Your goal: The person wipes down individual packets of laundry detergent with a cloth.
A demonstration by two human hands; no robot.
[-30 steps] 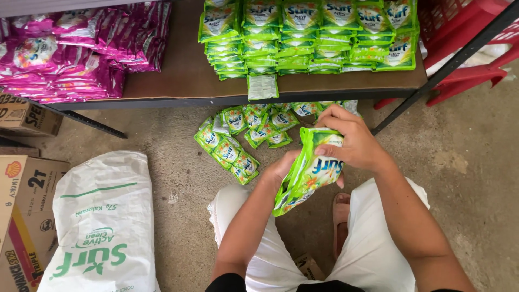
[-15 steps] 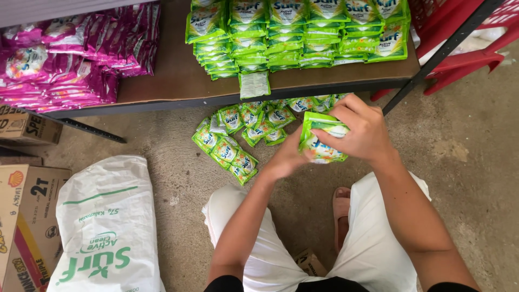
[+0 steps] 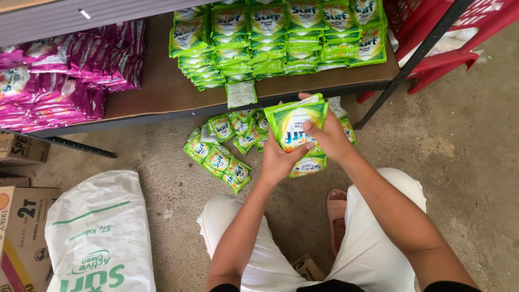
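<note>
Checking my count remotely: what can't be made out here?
Head view only:
- How many green sachets are stacked: both hands, left hand and right hand, cover the edges.
- Floor sachets behind the grip.
- White sack: cut off by the bottom edge.

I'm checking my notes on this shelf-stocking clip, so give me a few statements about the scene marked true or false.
1. Both hands hold a bunch of green sachets. True.
2. The right hand is empty. False: it grips the sachets with the left hand.
3. Pink packets lie on the shelf's left part. True.
4. The floor below the shelf is bare. False: loose green sachets lie there.
5. A white sack lies on the floor. True.
</note>
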